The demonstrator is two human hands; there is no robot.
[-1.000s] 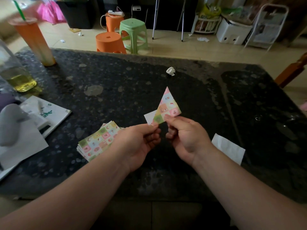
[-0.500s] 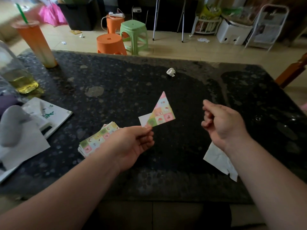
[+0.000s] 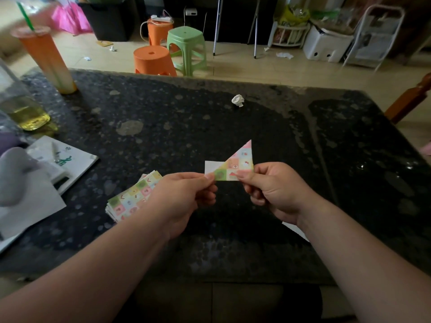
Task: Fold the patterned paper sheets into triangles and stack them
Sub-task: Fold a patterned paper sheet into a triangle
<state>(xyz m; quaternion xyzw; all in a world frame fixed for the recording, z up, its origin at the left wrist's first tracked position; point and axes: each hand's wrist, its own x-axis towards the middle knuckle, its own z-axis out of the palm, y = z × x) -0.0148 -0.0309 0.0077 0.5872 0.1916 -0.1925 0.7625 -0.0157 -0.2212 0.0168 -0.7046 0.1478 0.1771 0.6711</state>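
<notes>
Pinching the folded paper (image 3: 235,165) between them, both hands (image 3: 186,194) hover above the table (image 3: 256,127).

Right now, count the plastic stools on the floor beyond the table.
3. One orange stool stands by the far edge of the table, a green stool just right of it, and a second orange stool behind them. Others may be hidden below the table edge.

The middle and right of the surface (image 3: 233,136) give open passage, save a crumpled paper ball (image 3: 238,101) far ahead. The left is crowded: a stack of patterned sheets (image 3: 130,199), white papers (image 3: 77,157) beside it, an orange cup (image 3: 46,59) and bottle (image 3: 25,113) behind.
</notes>
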